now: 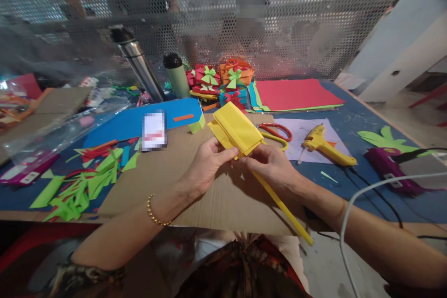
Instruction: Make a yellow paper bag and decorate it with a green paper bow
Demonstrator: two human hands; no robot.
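Above the cardboard [153,186], our left hand [211,160] and right hand [270,163] pinch the yellow folded paper [235,123], thumbs and fingers pressed along its near side. Its folds look largely made; the yellow strip [286,212] seems unfolded, reaching past the cardboard's front edge. Bare cardboard gives us room leftward; scissors [289,135] and a glue gun [316,142] crowd the right.

Gold beaded bracelet [150,214] at the left wrist [159,205], dark patterned left sleeve [87,275], dark top [240,267] with reddish patterning, bare fingers [227,154]
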